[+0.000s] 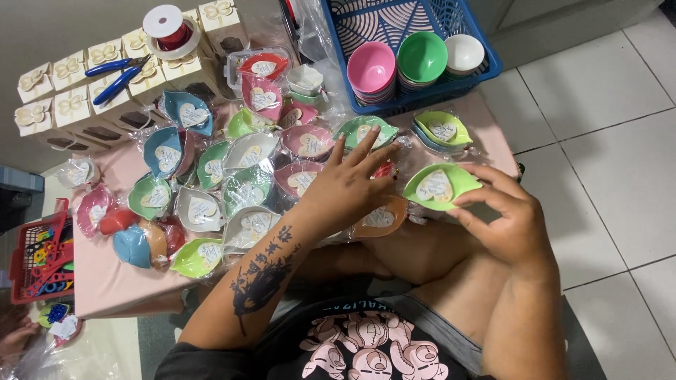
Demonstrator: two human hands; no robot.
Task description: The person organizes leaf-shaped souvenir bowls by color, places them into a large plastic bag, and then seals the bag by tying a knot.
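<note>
My right hand pinches a green leaf-shaped dish with a heart-shaped tag inside it, held above the pink table's right end. My left hand reaches forward with fingers spread over the wrapped dishes, resting above an orange leaf-shaped dish. Its fingertips touch a clear-wrapped green dish. A small red item shows between the fingers. My forearm carries a dark tattoo.
Several wrapped leaf-shaped dishes in pink, blue, green, white and red cover the table. A blue basket holds stacked pink, green and white bowls. Small cream boxes, blue pliers and a red ribbon spool sit at back left. A red basket stands left.
</note>
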